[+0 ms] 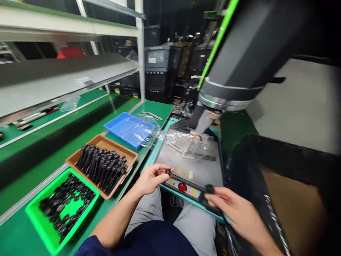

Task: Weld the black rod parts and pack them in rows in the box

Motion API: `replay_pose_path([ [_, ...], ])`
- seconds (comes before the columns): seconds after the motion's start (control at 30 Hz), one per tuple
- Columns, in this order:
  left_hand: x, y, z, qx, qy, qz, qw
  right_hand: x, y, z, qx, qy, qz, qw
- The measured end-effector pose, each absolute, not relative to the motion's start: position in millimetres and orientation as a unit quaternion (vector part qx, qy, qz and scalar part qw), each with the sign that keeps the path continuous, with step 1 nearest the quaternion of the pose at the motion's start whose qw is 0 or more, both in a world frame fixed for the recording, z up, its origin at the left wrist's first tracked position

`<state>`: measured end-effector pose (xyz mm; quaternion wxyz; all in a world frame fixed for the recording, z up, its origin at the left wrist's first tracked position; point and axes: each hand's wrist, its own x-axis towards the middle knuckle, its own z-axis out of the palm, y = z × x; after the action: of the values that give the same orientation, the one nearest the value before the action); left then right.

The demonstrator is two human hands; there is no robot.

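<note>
Rod [186, 181]: I saw it thin, black.
Left fingers [160, 177]: pinched its end.
Right fingers [217, 201]: gripped a dark knob [209, 188].

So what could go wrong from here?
The red button sits between the left hand and the right hand, so a stray knock might press it. The small black piece pinched in the left hand could slip and drop. Plastic lying on the plate might snag.
</note>
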<state>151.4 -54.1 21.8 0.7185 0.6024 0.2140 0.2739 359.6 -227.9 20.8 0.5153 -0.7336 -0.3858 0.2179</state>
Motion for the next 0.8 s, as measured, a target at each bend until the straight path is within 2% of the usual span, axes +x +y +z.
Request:
replay_pose_path([
  [0.13,167,-58,29,0.706,0.167,0.258,0.638,335,-207,35,-0.679,-0.509,0.283,0.448],
  [0.47,168,-57,14,0.726,0.145,0.218,0.636,325,-196,31,-0.648,-0.556,0.316,0.414],
  [0.8,180,-59,12,0.686,0.167,0.234,0.668,320,-191,27,-0.678,-0.57,0.153,0.439],
])
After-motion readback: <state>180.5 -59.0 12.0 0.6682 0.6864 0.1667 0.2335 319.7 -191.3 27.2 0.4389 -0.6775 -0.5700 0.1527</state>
